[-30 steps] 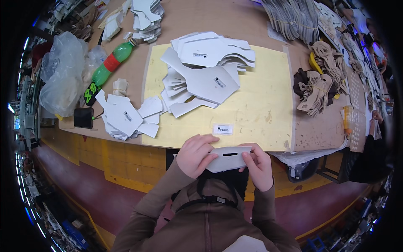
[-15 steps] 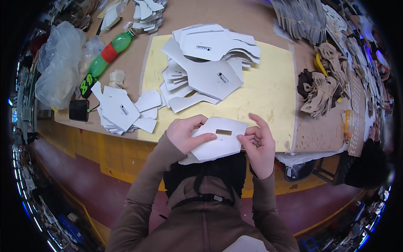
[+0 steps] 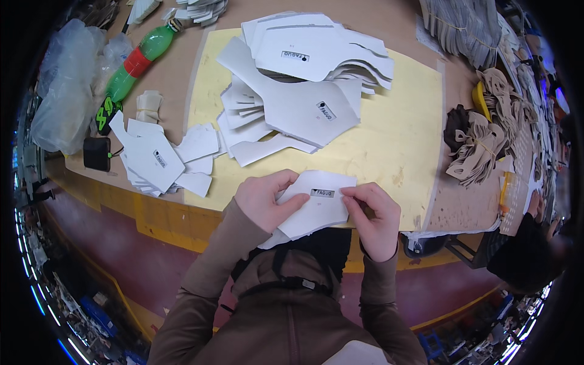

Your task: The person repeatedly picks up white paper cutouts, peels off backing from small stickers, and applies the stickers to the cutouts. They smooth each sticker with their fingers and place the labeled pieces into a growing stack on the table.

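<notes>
My left hand (image 3: pixel 263 199) grips a white, flat cut piece (image 3: pixel 321 216), like a shoe-upper panel, over the table's near edge. Its thumb lies on the face, with the fingers behind. Further white pieces appear layered beneath it at the lower left. A small grey printed label (image 3: pixel 322 193) fills the rectangular slot in the panel. At the panel's right edge, my right hand (image 3: pixel 376 218) is closed, thumb and index finger pressed together beside the label. Beyond the hands lies a large pile of similar white panels (image 3: pixel 310 109), some bearing the same kind of label.
A smaller stack of labelled panels (image 3: pixel 152 155) lies left, near a black square case (image 3: pixel 97 154), a green bottle (image 3: pixel 149 45) and clear plastic bags (image 3: pixel 67 91). Bundled beige pieces (image 3: pixel 477 146) lie right. Yellow sheeting (image 3: pixel 401 140) covers the table's middle. A person's dark sleeve (image 3: pixel 517 243) shows at right.
The panel's slot, see-through before, now shows the printed label. My right index finger has come down from its raised position to the panel's edge. The view has shifted slightly.
</notes>
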The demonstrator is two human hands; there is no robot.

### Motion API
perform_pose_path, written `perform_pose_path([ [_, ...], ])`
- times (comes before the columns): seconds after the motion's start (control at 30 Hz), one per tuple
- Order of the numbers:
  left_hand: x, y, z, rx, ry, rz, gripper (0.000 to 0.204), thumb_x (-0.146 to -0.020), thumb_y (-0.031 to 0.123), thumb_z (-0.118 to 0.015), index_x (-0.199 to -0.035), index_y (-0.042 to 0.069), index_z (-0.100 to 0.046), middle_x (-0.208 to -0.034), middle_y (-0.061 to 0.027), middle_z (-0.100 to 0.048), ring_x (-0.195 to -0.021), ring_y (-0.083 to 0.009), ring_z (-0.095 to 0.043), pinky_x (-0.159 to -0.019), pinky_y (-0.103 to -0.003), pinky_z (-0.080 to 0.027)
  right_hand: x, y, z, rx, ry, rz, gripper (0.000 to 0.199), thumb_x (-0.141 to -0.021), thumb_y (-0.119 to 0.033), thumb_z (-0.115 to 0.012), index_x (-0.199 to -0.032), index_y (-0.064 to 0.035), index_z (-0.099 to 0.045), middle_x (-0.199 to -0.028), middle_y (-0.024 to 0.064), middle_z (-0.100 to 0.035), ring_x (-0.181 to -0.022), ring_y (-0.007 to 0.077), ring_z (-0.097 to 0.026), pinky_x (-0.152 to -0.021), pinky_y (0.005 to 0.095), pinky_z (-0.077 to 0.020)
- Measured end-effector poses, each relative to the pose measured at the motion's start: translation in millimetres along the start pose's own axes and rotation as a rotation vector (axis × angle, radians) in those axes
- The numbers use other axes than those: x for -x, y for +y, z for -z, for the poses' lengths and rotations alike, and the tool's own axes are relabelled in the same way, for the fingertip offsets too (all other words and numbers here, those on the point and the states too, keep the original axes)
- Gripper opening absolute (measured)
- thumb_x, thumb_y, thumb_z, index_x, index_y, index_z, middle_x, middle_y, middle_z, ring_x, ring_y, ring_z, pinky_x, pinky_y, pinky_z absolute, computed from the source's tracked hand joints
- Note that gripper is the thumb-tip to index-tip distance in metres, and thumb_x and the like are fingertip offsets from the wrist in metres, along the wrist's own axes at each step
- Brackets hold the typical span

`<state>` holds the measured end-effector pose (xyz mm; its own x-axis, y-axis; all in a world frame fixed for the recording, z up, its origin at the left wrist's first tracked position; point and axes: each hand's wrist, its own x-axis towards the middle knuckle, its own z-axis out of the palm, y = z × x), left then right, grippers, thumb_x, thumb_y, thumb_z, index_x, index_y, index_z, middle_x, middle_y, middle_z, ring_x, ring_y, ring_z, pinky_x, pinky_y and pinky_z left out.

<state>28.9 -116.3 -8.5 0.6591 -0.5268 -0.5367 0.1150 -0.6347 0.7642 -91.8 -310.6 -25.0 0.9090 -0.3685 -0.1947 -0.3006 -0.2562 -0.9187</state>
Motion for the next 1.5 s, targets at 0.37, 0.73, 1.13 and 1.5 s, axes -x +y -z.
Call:
perform_pose_path([
  [0.37, -2, -11, -10, -0.077, 0.111, -0.114, 0.028, -0.09, 0.031, -0.074, -0.105, 0.007, -0.069, -0.078, -0.0148, -0.07, -0.067, -0.0339, -0.069, -0.062, -0.041, -0.053, -1, 1, -2, 0.045, -0.009, 0.005, 0.022, -0.082, 0.01, -0.075, -0.103, 0.0034, -0.074, -0.089, 0.0047, -0.064, -0.071, 0.0079, -0.054, -0.061, 0.0215, -0.0419],
  [0.73, -4, -7, -12, -0.089, 0.106, -0.077, 0.022, -0.087, 0.02, -0.077, -0.103, 0.006, -0.07, -0.08, -0.0119, -0.072, -0.065, -0.026, -0.07, -0.061, -0.033, -0.052, -3, 0, 0, 0.108, -0.018, 0.037, 0.022, -0.082, 0.008, -0.076, -0.103, 0.0008, -0.074, -0.088, 0.0056, -0.064, -0.066, 0.009, -0.056, -0.058, 0.0227, -0.0434],
  [1.13, -4, -11, -17, -0.095, 0.162, -0.127, 0.025, -0.086, 0.025, -0.078, -0.103, 0.009, -0.07, -0.078, -0.0103, -0.071, -0.062, -0.0289, -0.07, -0.057, -0.036, -0.053, -3, 3, 2, 0.151, -0.042, 0.069, 0.02, -0.086, 0.005, -0.075, -0.105, -0.0013, -0.074, -0.092, 0.0071, -0.065, -0.069, 0.0131, -0.064, -0.058, 0.0255, -0.0512],
  [1.5, -3, -7, -16, -0.126, 0.157, -0.097, 0.027, -0.086, 0.025, -0.078, -0.106, 0.009, -0.07, -0.08, -0.0103, -0.072, -0.065, -0.0295, -0.071, -0.059, -0.036, -0.055, -4, 3, 1, 0.164, -0.037, 0.07, 0.019, -0.086, 0.005, -0.075, -0.104, -0.0009, -0.073, -0.091, 0.0071, -0.065, -0.068, 0.0134, -0.064, -0.058, 0.0257, -0.0513],
])
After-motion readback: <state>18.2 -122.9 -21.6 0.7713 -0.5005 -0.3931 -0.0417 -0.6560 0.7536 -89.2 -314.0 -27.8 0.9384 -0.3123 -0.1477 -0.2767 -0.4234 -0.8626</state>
